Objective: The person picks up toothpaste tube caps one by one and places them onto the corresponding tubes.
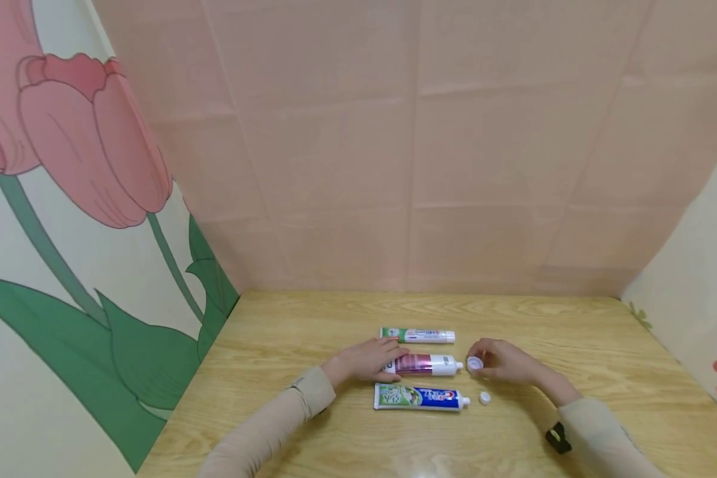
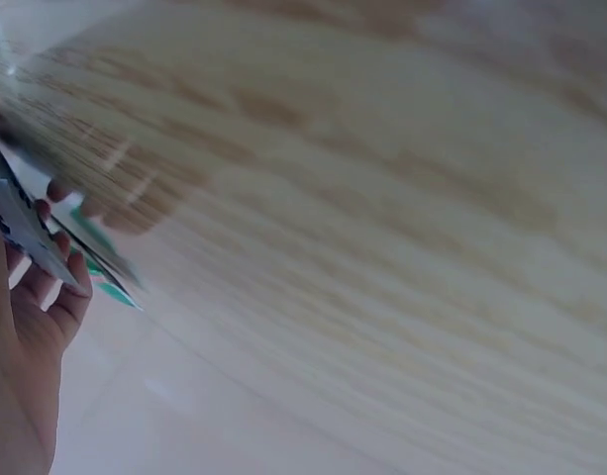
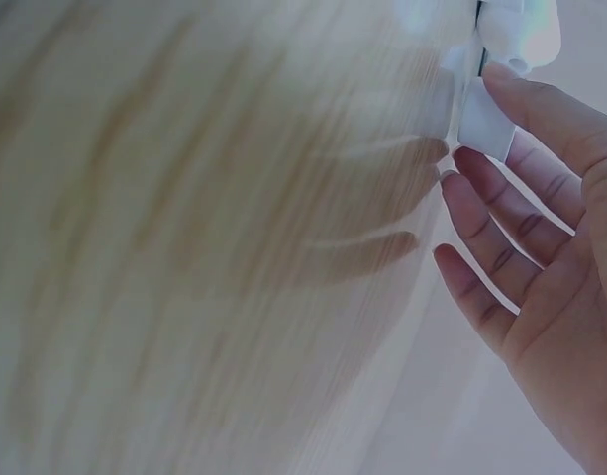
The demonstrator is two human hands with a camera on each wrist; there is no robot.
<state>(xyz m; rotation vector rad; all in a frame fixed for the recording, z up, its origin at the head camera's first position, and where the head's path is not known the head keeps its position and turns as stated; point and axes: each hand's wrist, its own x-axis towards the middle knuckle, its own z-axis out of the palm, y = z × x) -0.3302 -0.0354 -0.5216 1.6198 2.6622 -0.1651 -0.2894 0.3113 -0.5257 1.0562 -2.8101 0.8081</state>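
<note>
Three toothpaste tubes lie side by side, nozzles to the right. My left hand (image 1: 370, 360) holds the tail end of the middle, dark pink toothpaste tube (image 1: 414, 364), and its fingers hide part of the label. In the left wrist view its fingers curl at the edge of that tube. My right hand (image 1: 508, 362) pinches a white cap (image 1: 475, 363) between thumb and fingertips, just off the middle tube's bare nozzle (image 1: 459, 366). The right wrist view shows this cap (image 3: 485, 121) under the thumb tip, with the other fingers spread loosely.
Farther back lies a green and white toothpaste tube (image 1: 427, 336) with its cap on. Nearest me is a blue and green toothpaste tube (image 1: 436, 398), uncapped, with a small white cap (image 1: 484, 398) standing by its nozzle. The wooden table (image 1: 287, 318) meets a pink-covered wall behind.
</note>
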